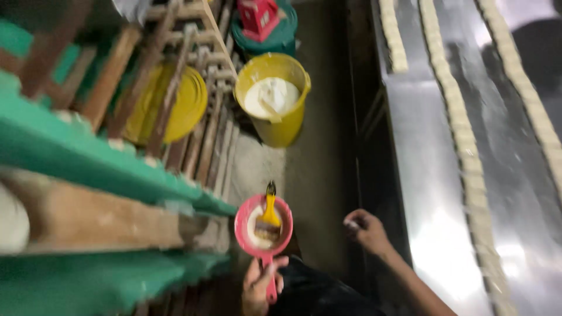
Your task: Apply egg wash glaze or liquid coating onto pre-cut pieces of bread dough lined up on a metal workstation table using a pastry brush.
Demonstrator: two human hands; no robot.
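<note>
My left hand (259, 285) grips the handle of a pink scoop-like cup (263, 225) held low over the floor. Inside the cup lies a brush with a yellow handle (268, 216) resting on white powder. My right hand (365, 229) is closed in a loose fist near the dark edge of the metal table (433, 193); whether it holds anything I cannot tell. The picture is blurred by motion.
A yellow bucket (275, 96) of white powder stands on the floor ahead. Wooden racks with green trays (88, 152) fill the left. A red object on a green tub (263, 23) sits at the top. Rows of pale dough pieces (462, 134) run along the steel table.
</note>
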